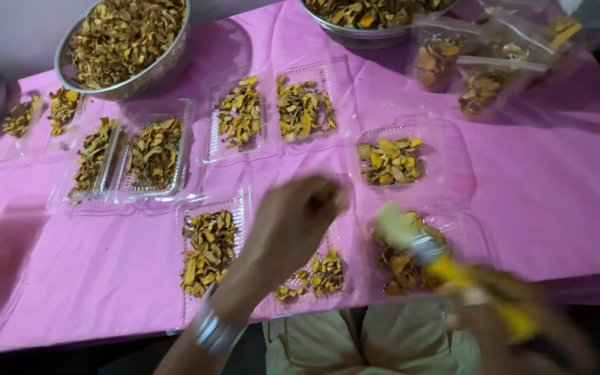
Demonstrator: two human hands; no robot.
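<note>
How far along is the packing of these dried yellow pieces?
Several clear trays on the pink cloth already hold piles. The left hand hovers over a sparsely filled tray; the right hand grips a blurred yellow-handled tool. Two metal bowls remain full, so plenty seems left.

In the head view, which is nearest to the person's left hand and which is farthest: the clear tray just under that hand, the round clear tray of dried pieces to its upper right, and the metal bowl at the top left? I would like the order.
From the left hand:
1. Clear tray, directly under the hand, near the table's front edge.
2. Round clear tray, to the upper right.
3. Metal bowl, far at the top left.
</note>
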